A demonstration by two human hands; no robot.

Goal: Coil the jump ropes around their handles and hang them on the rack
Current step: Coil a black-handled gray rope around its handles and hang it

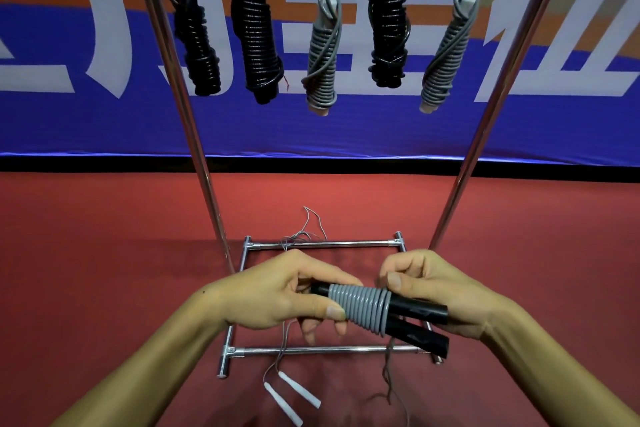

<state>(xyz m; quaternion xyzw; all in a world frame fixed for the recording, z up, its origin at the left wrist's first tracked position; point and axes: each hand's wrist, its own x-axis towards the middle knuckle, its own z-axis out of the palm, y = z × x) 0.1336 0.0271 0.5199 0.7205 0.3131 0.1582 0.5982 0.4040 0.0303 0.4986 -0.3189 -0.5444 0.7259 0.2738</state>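
Left hand [277, 295] gripped the black handles [415, 319] mid-air above the rack [329, 245] base, right hand [433, 288] pinching the grey cord [360, 308] coil. Cord looked springy, probably unwinds unless you hold the last wrap tight.

Grey rope [360, 308] on black handles [420, 321], red floor [104, 236], blue-white-orange banner [69, 45]

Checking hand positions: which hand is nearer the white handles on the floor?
Left. The left hand is almost directly above the white handles; the right hand is farther off to the right.
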